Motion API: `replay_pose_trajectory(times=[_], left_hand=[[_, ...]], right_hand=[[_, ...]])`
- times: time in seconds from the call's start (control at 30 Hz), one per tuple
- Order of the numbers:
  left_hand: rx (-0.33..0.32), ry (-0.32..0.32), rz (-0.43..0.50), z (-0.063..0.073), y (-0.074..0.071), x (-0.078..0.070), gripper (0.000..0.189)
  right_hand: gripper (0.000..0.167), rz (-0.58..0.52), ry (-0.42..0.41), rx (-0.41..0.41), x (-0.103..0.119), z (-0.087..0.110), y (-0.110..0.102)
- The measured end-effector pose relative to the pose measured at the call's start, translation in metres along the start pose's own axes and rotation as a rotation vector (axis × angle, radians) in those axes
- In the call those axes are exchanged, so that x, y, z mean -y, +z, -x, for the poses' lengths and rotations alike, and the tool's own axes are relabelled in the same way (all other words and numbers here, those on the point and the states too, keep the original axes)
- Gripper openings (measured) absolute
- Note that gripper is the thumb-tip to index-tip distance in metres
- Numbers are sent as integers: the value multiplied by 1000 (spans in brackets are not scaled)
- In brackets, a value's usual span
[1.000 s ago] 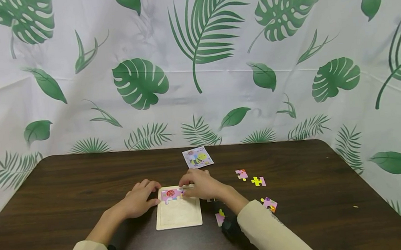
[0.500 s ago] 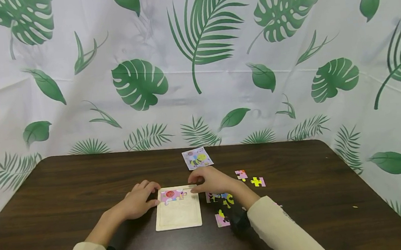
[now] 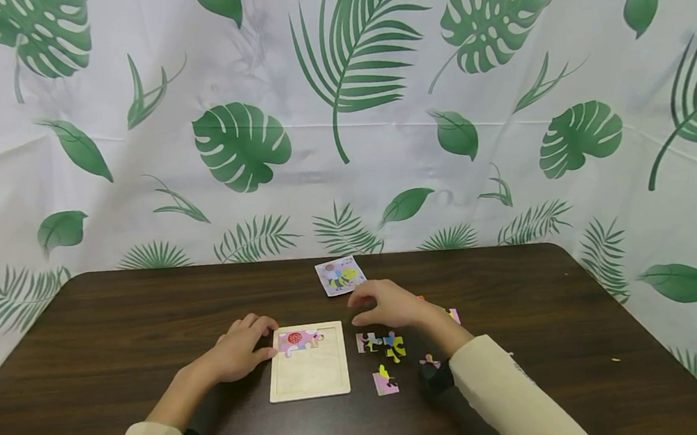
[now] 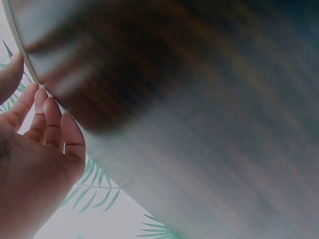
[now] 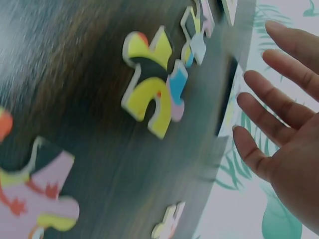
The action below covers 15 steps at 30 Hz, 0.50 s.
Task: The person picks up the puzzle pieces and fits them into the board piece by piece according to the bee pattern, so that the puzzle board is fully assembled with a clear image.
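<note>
A square wooden puzzle tray (image 3: 311,382) lies on the table, with joined pink puzzle pieces (image 3: 299,340) along its upper left. At the tray's left edge my left hand (image 3: 240,350) touches the rim with fingertips and thumb; the left wrist view shows those fingertips (image 4: 42,92) against the edge. My right hand (image 3: 388,303) hovers right of the tray, holding nothing, its fingers spread loosely in the right wrist view. Below it lie loose puzzle pieces: a pink-and-black one (image 3: 367,342), a yellow-and-black one (image 3: 394,346) and a pink-and-yellow one (image 3: 386,380).
A picture card (image 3: 339,275) with a bee lies behind the tray, partly behind the right hand. More puzzle pieces (image 3: 429,361) lie around the right forearm, partly hidden. A leaf-patterned cloth (image 3: 319,178) hangs behind the dark wooden table (image 3: 144,321).
My right hand has left the pieces in the tray and moved right, over the loose pieces, uncovering some of them. The left hand stays at the tray's edge.
</note>
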State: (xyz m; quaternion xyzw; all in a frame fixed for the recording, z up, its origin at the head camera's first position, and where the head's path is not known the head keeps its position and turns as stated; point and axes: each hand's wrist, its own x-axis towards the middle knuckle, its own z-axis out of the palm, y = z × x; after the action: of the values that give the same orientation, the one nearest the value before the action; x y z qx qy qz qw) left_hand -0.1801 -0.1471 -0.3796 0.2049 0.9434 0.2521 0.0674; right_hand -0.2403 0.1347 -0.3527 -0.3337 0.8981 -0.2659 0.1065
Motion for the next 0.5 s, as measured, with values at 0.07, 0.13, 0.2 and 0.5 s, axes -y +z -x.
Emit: replay_pose_trajectory(times=[0.07,0.13,0.2,0.5], left_hand=[[1,0,1,0,0,-1,30],[2,2,1,0,0,-1,30],[3,3,1,1,0,-1,30],[0,6,2,0,1,1,30]], right_hand=[[25,25,-5,-7,-5,2,-2],[25,40,3,-14,-9,4,-4],[25,56,9,-20,-13,7,-7],[25,58,47,-46,-25,20,-19]])
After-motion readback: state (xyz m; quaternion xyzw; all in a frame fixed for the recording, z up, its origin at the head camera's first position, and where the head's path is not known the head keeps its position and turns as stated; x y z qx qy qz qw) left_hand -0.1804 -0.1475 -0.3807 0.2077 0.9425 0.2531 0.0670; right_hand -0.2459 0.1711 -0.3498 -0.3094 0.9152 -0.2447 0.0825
